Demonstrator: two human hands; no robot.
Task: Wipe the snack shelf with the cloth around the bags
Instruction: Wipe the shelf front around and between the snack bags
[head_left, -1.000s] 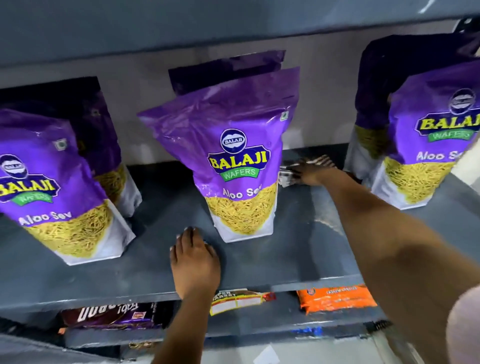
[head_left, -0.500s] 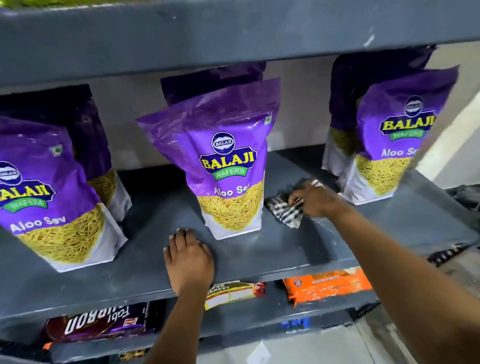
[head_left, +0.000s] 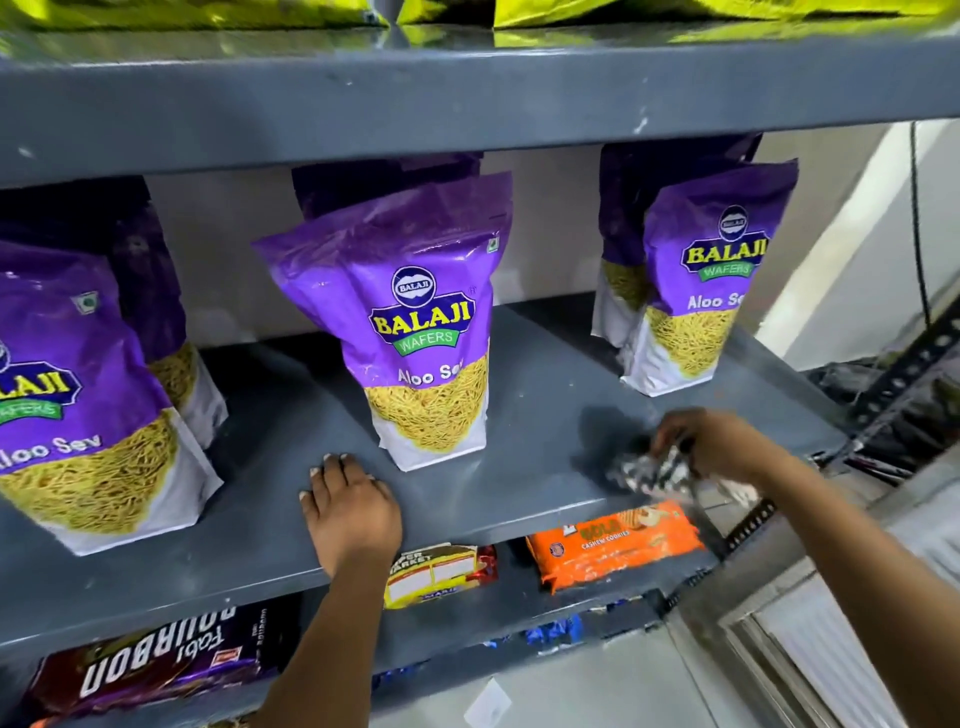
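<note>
Head view. Grey shelf (head_left: 545, 374) carries purple Aloo Sev bags: one at the left edge (head_left: 78, 395), one mid-shelf (head_left: 426, 332), one toward the right back corner (head_left: 706, 280), each with another bag behind. Left hand (head_left: 353, 506) lies flat, palm down, at the front edge just before the middle bag; grip wide, holding nothing. Right hand (head_left: 722, 444) near the front right corner, grip closed on the bunched checked cloth (head_left: 652, 470), blurred, at the shelf's front edge.
</note>
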